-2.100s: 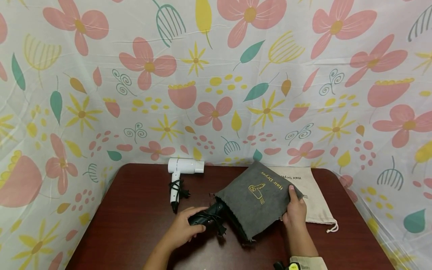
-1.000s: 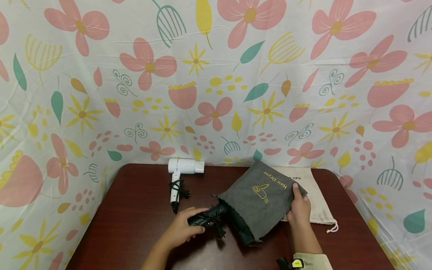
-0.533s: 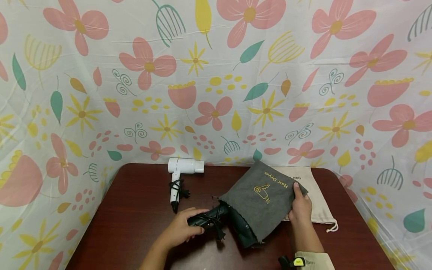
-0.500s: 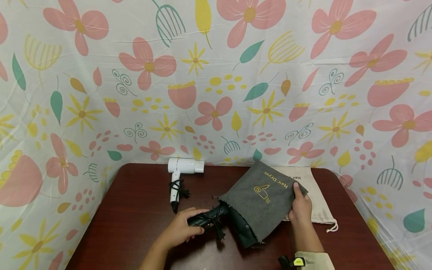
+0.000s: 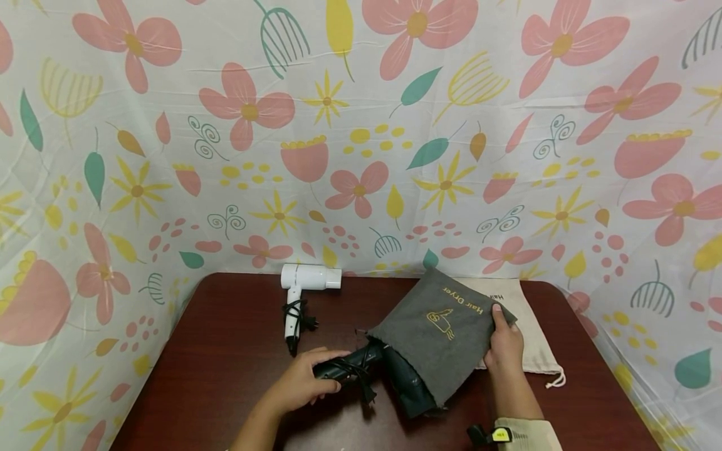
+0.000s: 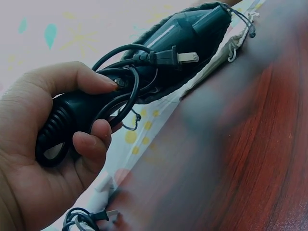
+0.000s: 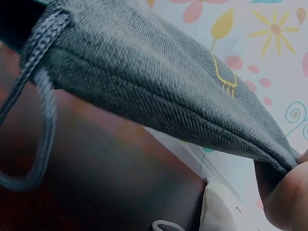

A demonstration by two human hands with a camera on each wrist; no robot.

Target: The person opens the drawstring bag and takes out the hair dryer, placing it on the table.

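My left hand (image 5: 301, 381) grips the handle of a black hair dryer (image 5: 407, 388), whose cord is wound around the handle with the two-prong plug (image 6: 175, 57) hanging out. The dryer's body sits partly inside the mouth of a grey drawstring bag (image 5: 434, 338) printed "Hair Dryer" in gold; the rest of it is hidden by the cloth. At the bag's far right corner my right hand (image 5: 504, 343) pinches the fabric, thumb on top. The right wrist view has the bag stretched taut toward that hand, with a grey drawstring (image 7: 45, 120) dangling at the mouth.
A white hair dryer (image 5: 310, 277) with its black cord wrapped lies at the table's back left. Under and behind the grey bag lies a cream drawstring bag (image 5: 538, 351). The dark red-brown table (image 5: 214, 363) ends at a flowered curtain (image 5: 361, 138).
My right hand has drawn the grey bag slightly to the right, and more of the black dryer's body shows at the mouth. The left hand has stayed almost still.
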